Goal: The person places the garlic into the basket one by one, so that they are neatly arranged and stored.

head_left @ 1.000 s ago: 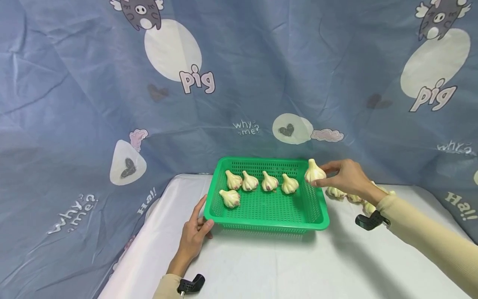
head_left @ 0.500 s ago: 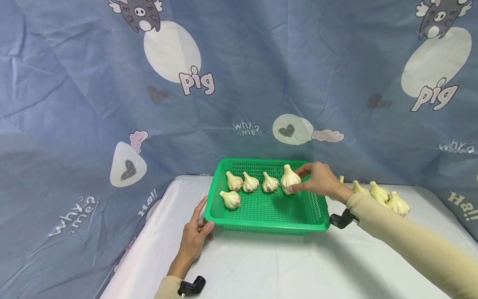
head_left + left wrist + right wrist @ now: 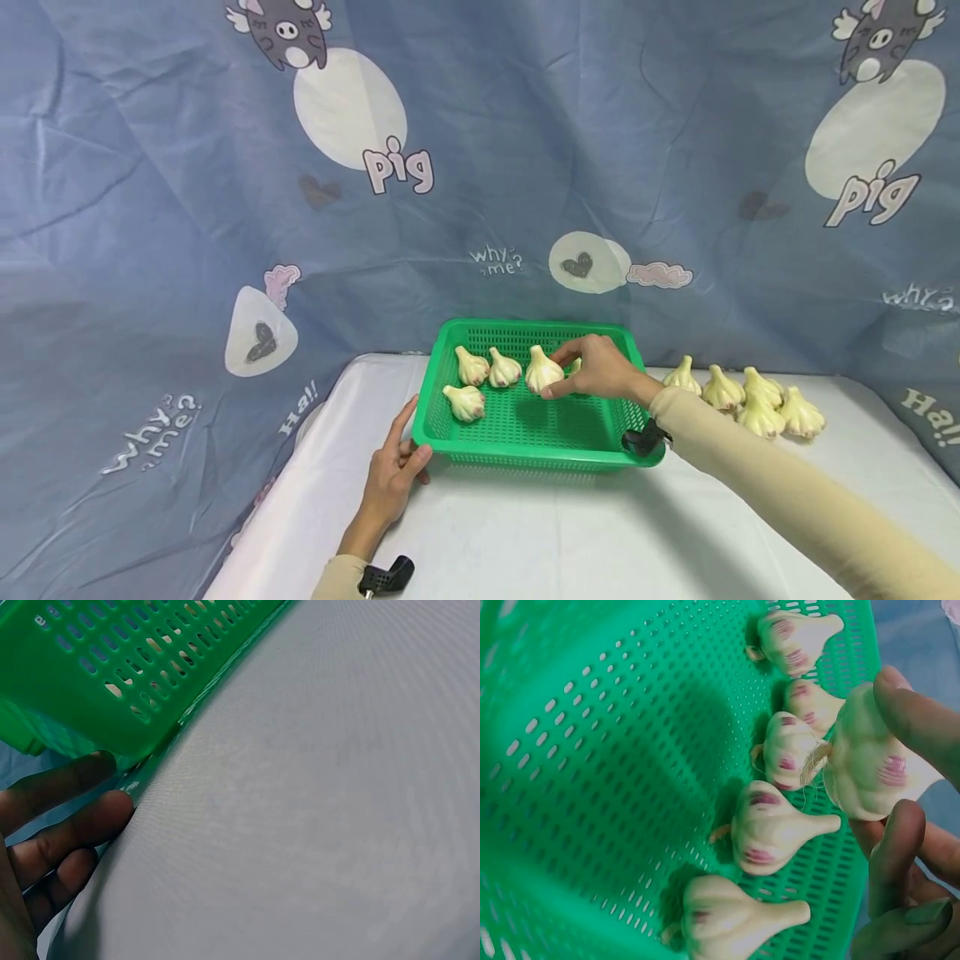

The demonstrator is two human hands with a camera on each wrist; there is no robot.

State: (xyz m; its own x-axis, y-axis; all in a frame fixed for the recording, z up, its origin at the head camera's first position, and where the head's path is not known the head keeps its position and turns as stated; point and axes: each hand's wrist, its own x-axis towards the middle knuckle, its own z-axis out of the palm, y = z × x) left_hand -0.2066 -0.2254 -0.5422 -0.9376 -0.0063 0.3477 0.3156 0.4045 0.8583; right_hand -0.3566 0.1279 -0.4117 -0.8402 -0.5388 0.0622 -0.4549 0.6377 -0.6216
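My right hand (image 3: 596, 367) grasped a cream garlic bulb with purple-pink streaks (image 3: 543, 372), pinching it between thumb and fingers over the inside of the shallow green perforated plastic basket (image 3: 540, 456). That bulb's stem pointed up and its stringy roots hung below; I could not tell whether it touched the bulb nearest it.

My left hand (image 3: 388, 479) gripped the basket's near left corner, thumb on the front rim and index finger along the left side.

Five similar cream bulbs (image 3: 465, 403) lay tilted in the basket: four in a row along its far side, and one nearer me at its left. Beyond the basket's right side, more loose garlic bulbs (image 3: 761, 418) sat clustered on the white-covered bench (image 3: 555, 533). Behind the basket hung a blue cartoon-printed cloth (image 3: 487, 192). My beige right sleeve (image 3: 757, 467) crossed outside its right rim.
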